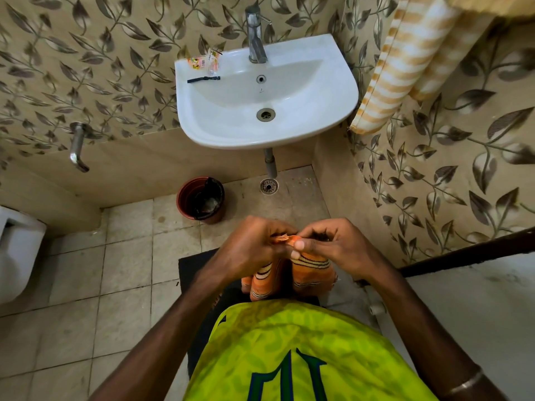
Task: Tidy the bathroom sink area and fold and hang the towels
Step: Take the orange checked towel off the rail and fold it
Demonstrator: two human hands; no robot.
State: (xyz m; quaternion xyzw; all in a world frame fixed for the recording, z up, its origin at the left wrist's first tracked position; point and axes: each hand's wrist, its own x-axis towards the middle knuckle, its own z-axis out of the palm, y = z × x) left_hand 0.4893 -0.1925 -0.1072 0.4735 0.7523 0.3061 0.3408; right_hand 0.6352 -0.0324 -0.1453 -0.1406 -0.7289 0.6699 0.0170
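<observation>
While both hands work in front of the body, the room around them is small and tiled. At the far left stands a white ceramic toilet (17,250), smooth and rounded. A curved metal tap (77,147) comes out of the wall, which has glossy tiles with a brown leaf pattern. A round reddish-brown plastic bin (199,199) with a dark liner stands on the floor (115,256) of pale, stained square tiles. Above it hangs the white sink (266,94), smooth and shiny, with a chrome faucet (256,39); on its left rim lie a black comb (203,79) and small clear packets (207,61). The left hand (249,250) and the right hand (333,244) are side by side and pinch the top edge of an orange towel (311,270). This towel is soft cloth with thin dark and cream stripes, and it hangs down in folds between the hands and the yellow-green shirt (289,351). At the upper right hangs a towel with cream and tan stripes (405,68).
</observation>
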